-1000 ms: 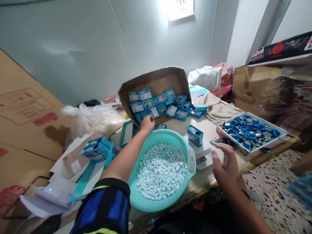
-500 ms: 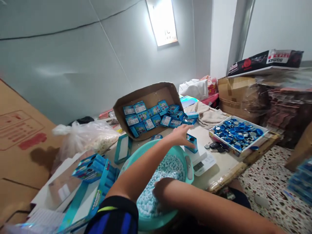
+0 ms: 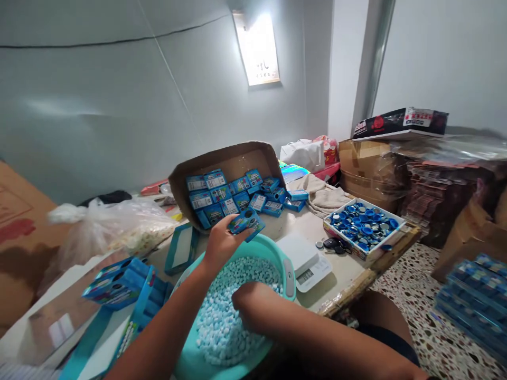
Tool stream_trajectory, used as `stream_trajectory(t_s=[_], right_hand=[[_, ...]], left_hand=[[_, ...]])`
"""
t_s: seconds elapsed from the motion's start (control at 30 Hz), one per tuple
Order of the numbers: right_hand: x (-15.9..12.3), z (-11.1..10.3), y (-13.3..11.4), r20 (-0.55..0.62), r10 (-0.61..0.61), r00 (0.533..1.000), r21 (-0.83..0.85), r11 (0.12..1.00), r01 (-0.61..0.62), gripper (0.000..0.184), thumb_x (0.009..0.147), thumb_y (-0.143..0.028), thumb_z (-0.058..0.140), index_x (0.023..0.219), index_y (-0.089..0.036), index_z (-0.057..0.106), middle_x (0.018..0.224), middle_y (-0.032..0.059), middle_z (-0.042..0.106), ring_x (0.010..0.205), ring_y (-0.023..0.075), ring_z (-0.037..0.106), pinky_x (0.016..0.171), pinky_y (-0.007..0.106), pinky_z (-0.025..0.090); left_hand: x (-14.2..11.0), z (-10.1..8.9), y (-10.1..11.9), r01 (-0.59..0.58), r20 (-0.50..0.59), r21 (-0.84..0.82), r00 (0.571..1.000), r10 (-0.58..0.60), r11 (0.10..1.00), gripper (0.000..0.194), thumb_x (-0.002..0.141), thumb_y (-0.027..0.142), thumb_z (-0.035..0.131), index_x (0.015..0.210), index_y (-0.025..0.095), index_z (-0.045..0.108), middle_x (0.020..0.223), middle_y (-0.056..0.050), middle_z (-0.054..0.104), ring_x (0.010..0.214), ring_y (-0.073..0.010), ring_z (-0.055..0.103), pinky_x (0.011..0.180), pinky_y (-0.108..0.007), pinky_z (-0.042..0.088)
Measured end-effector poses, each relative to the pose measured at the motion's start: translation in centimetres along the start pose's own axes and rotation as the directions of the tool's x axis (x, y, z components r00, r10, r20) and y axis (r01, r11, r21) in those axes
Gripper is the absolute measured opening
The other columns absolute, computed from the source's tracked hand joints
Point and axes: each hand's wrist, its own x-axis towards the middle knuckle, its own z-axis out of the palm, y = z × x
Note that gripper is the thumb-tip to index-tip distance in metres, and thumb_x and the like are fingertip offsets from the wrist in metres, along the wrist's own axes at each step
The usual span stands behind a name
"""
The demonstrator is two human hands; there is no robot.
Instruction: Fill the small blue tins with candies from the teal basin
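Observation:
My left hand (image 3: 221, 241) grips a small blue printed box (image 3: 249, 222) and holds it tilted over the far side of a turquoise basin (image 3: 182, 364). Small pale blue and white pellets (image 3: 214, 319) fill much of the basin. Down among them is my right hand (image 3: 250, 303); its fingers are hidden behind the back of the hand and in the pellets. To the right of the basin lies a white digital scale (image 3: 295, 253) with nothing on its platform.
Behind the basin, a tilted carton (image 3: 253, 153) holds several blue boxes. A white tray of blue caps (image 3: 362, 224) stands right, with keys (image 3: 335, 245) beside it. At left are blue display trays (image 3: 137, 287) and a plastic bag (image 3: 138, 221).
My left hand has lifted the blue box off the scale and brought it left over the basin. My right hand remains in the pellets. The view has shifted slightly.

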Motion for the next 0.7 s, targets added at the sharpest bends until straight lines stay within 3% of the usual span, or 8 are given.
stream_trajectory(t_s=[0.07,0.13,0.27,0.43,0.53,0.7], right_hand=[[-0.7,-1.0,-0.1,0.062,-0.006,0.998,0.005,1.000,0.006,0.026,0.086,-0.021,0.068,0.105,-0.012,0.083,0.107,0.0163,0.083,0.099,0.0320,0.080,0.081,0.033,0.060],[-1.2,-1.3,-0.1,0.070,0.033,0.997,0.055,0.998,-0.037,0.027,0.092,-0.021,0.063,0.107,-0.012,0.083,0.111,0.0179,0.082,0.105,0.0330,0.078,0.086,0.035,0.058],[-1.9,-0.7,0.6,-0.115,0.177,0.977,0.340,0.931,-0.129,0.022,0.092,-0.019,0.069,0.108,-0.018,0.083,0.108,0.0126,0.083,0.105,0.0273,0.076,0.091,0.033,0.055],[-1.0,-1.0,3.4,-0.347,0.267,0.899,0.518,0.854,-0.053,0.017,0.091,-0.022,0.070,0.101,-0.020,0.083,0.089,0.0072,0.081,0.080,0.0224,0.072,0.081,0.035,0.056],[1.4,-3.2,5.1,-0.424,0.264,0.866,0.469,0.882,-0.039,0.018,0.090,-0.025,0.069,0.100,-0.020,0.083,0.084,0.0065,0.078,0.075,0.0222,0.069,0.076,0.035,0.053],[6.0,-6.1,6.0,-0.267,0.076,0.961,0.226,0.974,-0.015,0.011,0.077,-0.011,0.074,0.078,-0.020,0.080,0.079,0.0062,0.076,0.074,0.0204,0.065,0.070,0.031,0.046]], left_hand=[[-2.0,-1.9,-1.0,0.060,-0.026,-0.034,0.998,-0.061,0.998,0.057,0.072,0.056,0.086,0.115,0.022,0.073,0.104,-0.006,0.080,0.096,-0.0305,0.077,0.085,-0.040,0.061],[-4.0,-3.1,-2.3,0.075,-0.043,0.019,0.996,-0.074,0.997,0.055,0.071,0.055,0.088,0.113,0.022,0.075,0.105,-0.007,0.080,0.096,-0.0308,0.076,0.088,-0.041,0.061],[-7.3,-3.6,-4.9,0.124,-0.073,0.112,0.991,-0.116,0.986,0.052,0.071,0.053,0.087,0.111,0.021,0.077,0.105,-0.009,0.079,0.096,-0.0315,0.076,0.090,-0.043,0.061],[-8.1,-3.5,-6.3,0.270,-0.011,0.098,0.963,-0.271,0.958,0.059,0.061,0.049,0.091,0.111,0.019,0.079,0.105,-0.009,0.080,0.099,-0.0332,0.075,0.091,-0.042,0.060],[-7.9,-3.7,-6.7,0.284,0.060,0.082,0.955,-0.289,0.955,0.058,0.059,0.047,0.092,0.108,0.019,0.080,0.102,-0.008,0.080,0.094,-0.0318,0.075,0.084,-0.039,0.059],[-8.0,-4.0,-7.1,0.226,0.119,0.122,0.963,-0.240,0.966,0.050,0.061,0.043,0.090,0.105,0.021,0.082,0.100,-0.007,0.081,0.091,-0.0301,0.074,0.079,-0.036,0.058]])
